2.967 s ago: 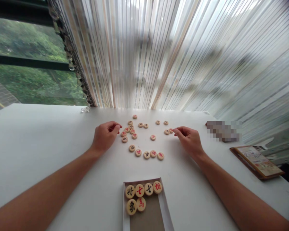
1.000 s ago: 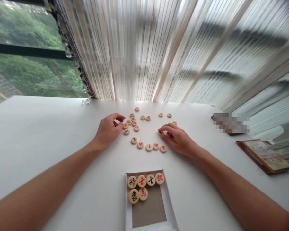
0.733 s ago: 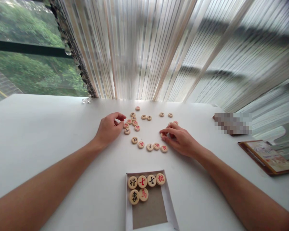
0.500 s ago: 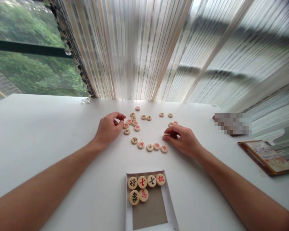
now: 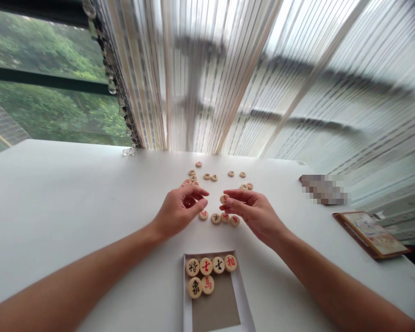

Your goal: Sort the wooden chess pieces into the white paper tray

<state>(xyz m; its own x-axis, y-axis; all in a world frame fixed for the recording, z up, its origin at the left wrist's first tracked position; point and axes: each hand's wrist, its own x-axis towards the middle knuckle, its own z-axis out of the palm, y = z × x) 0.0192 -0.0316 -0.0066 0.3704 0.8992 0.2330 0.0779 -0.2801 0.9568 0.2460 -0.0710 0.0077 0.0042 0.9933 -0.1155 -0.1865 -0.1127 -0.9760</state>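
Observation:
Between the thumb and fingers of my right hand [image 5: 254, 210] is a round wooden piece [image 5: 224, 199] with a red mark, lifted off the table. My left hand [image 5: 181, 207] faces it with thumb and fingers apart, over the left group of pieces, and no piece shows between its fingertips. Below the hands, a row of pieces lies on the table, among them a black-marked one [image 5: 216, 218] and a red-marked one [image 5: 234, 221]. Nearer to me, an open box [image 5: 245, 304] holds several pieces in two rows at its far end, the red one [image 5: 208, 285] last in the second row.
More pieces lie farther back on the white table [image 5: 90, 193], such as a lone one [image 5: 198, 164] and a pair [image 5: 210, 177]. A brown-edged booklet [image 5: 371, 234] and a blurred-out item [image 5: 325, 189] are at the right. A string curtain [image 5: 207, 92] hangs behind.
My right hand has moved left and raised a piece. My left hand has moved right, toward the right hand, away from the left edge of the pieces. The view has shifted slightly.

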